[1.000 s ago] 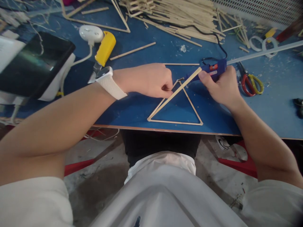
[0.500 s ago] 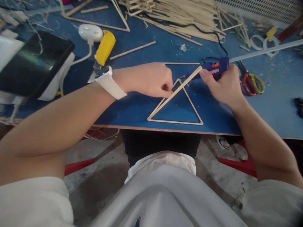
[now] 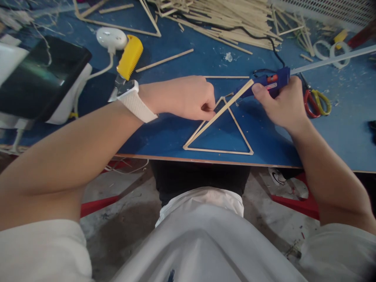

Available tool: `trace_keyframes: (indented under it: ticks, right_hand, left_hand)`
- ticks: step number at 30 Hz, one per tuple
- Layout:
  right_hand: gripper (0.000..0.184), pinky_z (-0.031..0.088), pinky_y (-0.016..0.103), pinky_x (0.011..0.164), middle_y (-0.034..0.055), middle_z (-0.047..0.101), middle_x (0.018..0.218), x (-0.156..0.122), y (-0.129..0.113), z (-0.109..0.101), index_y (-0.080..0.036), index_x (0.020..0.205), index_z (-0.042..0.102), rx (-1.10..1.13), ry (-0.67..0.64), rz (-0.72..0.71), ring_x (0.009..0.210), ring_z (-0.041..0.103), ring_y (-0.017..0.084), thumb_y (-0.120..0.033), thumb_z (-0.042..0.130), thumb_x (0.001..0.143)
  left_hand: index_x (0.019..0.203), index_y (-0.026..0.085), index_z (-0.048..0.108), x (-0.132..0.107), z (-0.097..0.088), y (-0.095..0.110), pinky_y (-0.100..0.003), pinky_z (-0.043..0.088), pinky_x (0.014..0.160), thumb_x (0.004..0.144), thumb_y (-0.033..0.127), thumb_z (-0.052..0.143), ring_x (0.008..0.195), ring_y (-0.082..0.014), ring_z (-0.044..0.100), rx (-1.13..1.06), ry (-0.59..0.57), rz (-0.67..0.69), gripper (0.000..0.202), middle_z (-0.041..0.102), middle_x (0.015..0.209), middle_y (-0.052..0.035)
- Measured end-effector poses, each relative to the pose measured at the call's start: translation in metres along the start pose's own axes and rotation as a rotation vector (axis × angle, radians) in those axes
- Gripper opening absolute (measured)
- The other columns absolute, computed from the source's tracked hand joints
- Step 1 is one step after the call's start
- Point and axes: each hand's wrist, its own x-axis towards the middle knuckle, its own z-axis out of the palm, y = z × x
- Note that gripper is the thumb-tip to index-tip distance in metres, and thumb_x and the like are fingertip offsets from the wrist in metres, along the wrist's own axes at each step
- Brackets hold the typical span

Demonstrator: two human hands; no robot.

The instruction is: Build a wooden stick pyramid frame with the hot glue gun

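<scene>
A triangle of thin wooden sticks (image 3: 217, 150) lies flat on the blue table (image 3: 164, 133) near its front edge. A loose stick (image 3: 219, 113) slants from the triangle's lower left corner up past its apex. My left hand (image 3: 188, 97), with a white watch on the wrist, is closed in a pinch on that stick near the apex. My right hand (image 3: 283, 105) grips a blue glue gun (image 3: 268, 83), its nozzle pointing left at the apex, a little apart from it. The thumb rests by the stick's upper end.
Red and yellow scissors (image 3: 317, 102) lie right of the gun. A pile of sticks (image 3: 235, 19) fills the back of the table. A yellow-handled tool (image 3: 129, 58), a white plug (image 3: 111, 39) and a dark tablet (image 3: 38, 78) sit at the left. Another stick triangle (image 3: 117, 26) lies behind.
My right hand has drawn the glue gun a little to the right, away from the apex. The left hand and the sticks have stayed put.
</scene>
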Motion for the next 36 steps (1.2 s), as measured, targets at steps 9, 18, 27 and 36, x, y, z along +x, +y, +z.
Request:
trace_keyframes:
  ticks: [9,18,27,36]
  right_hand:
    - [0.09,0.04,0.042,0.066,-0.0008,0.043,0.063,-0.001,0.004,0.0,-0.026,0.069,0.047,0.0,0.016,0.012,0.065,0.034,0.015,-0.11,0.059,0.097]
    - [0.084,0.05,0.044,0.069,0.0,0.046,0.06,0.0,0.003,0.003,-0.026,0.067,0.049,0.029,0.025,0.038,0.062,0.038,0.015,-0.1,0.075,0.094]
    - [0.09,0.05,0.045,0.072,-0.0001,0.053,0.066,0.0,0.004,0.006,-0.023,0.074,0.059,0.04,0.031,-0.002,0.064,0.042,0.015,-0.111,0.063,0.095]
    - [0.096,0.057,0.049,0.081,-0.0007,0.051,0.064,0.001,-0.001,0.01,-0.024,0.073,0.058,-0.028,0.055,0.0,0.063,0.047,0.015,-0.118,0.054,0.091]
  left_hand:
    - [0.085,0.023,0.095,0.002,0.002,-0.003,-0.037,0.034,0.079,0.106,0.034,0.07,0.062,-0.0151,0.051,0.04,-0.005,-0.02,0.034,0.063,0.057,-0.0008]
    - [0.073,0.024,0.089,0.004,0.003,-0.004,-0.037,0.031,0.074,0.103,0.033,0.071,0.055,-0.0126,0.04,0.038,0.021,0.003,0.036,0.056,0.052,0.0018]
    - [0.087,0.028,0.095,0.002,0.005,-0.009,-0.037,0.034,0.076,0.103,0.033,0.071,0.062,-0.0164,0.054,-0.003,0.03,0.016,0.03,0.059,0.054,0.0002]
    - [0.082,0.024,0.093,0.003,0.006,-0.01,-0.04,0.038,0.077,0.105,0.036,0.07,0.064,-0.018,0.058,0.005,0.02,0.011,0.034,0.065,0.058,-0.0042]
